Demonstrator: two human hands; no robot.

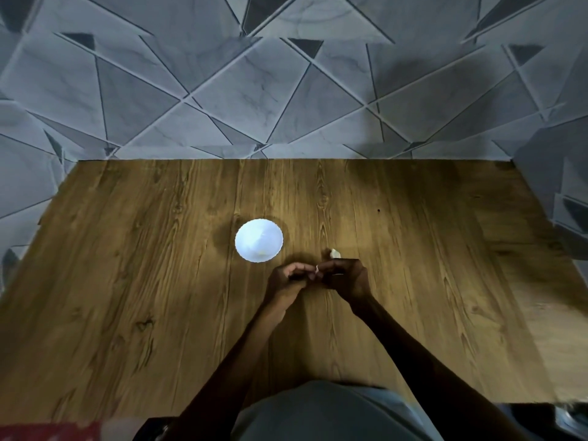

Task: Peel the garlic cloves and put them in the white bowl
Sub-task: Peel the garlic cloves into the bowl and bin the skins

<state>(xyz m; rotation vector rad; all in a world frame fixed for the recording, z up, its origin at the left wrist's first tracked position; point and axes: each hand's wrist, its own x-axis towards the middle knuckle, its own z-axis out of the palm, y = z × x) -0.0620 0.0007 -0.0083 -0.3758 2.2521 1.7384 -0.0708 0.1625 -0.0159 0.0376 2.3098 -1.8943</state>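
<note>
The wooden table [127,281] takes up most of the view, pushed against a grey tiled wall [222,90], and nearly all of it is bare. That suits the job: the work sits close in front of the person, within easy reach of both arms.

The white bowl [259,240] stands upright on the table just beyond and to the left of the hands, near enough for a short drop. A faint yellowish bit shows near its front inner edge; whether it is a peeled clove cannot be told.

The left hand [288,276] and right hand [345,275] meet just above the table, fingertips together, so one can probably steady the piece while the other picks at the skin. The left fingers are curled in with the tips pinched; the right fingers are bent round and closed, too. Between the tips a small pale speck shows, likely the garlic clove [317,268] being peeled, though it is too small to say which hand truly grips it.

Just beyond the right hand a small pale piece [334,253] lies on the table, touching or nearly touching the knuckles; clove or skin, I cannot tell
</note>
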